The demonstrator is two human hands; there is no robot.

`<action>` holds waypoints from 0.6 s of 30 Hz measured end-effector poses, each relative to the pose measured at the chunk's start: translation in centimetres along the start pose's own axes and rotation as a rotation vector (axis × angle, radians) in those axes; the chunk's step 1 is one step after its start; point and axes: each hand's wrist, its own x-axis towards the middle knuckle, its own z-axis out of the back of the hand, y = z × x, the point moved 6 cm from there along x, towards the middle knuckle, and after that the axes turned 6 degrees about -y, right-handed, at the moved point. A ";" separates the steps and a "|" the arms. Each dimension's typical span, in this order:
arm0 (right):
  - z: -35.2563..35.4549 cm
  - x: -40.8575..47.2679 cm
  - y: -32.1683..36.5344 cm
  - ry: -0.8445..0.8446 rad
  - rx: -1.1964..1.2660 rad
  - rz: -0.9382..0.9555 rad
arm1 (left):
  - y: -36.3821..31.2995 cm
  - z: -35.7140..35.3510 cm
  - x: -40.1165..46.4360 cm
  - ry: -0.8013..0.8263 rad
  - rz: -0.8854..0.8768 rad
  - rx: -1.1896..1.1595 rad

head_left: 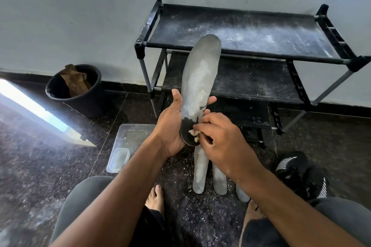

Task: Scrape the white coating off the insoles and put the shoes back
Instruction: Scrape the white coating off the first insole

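Observation:
My left hand (170,124) holds a long dark insole (200,78) by its heel end, toe pointing up and away. Pale white coating covers most of its face; the heel area near my fingers is bare black. My right hand (218,138) presses its fingertips on the heel, with a small clump of scraped white crumbs (193,133) under them. Whether it holds a tool is hidden. Three more insoles (200,168) lie on the floor below my hands. A pair of black shoes (297,174) with white stripes sits on the floor at the right.
A black shoe rack (241,50), dusted white, stands against the wall ahead. A black bin (76,90) holding brown paper is at the left. A clear plastic tray (128,142) lies on the dark speckled floor. My knees and bare feet fill the bottom.

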 end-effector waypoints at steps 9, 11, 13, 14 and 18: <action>0.5 0.4 -0.8 0.013 -0.007 0.020 | 0.4 -0.1 -0.2 -0.033 -0.001 0.032; 0.1 0.6 0.1 -0.006 -0.020 0.040 | 0.8 -0.3 -0.3 -0.055 -0.006 0.091; -0.4 0.3 0.8 -0.017 0.010 0.067 | 0.8 -0.4 -0.3 -0.084 -0.024 0.131; -0.4 0.2 0.9 -0.028 0.038 0.068 | 0.7 -0.2 -0.3 -0.098 -0.031 0.130; 0.3 -0.1 0.1 -0.051 0.136 0.001 | 0.2 0.1 -0.3 -0.078 -0.017 0.015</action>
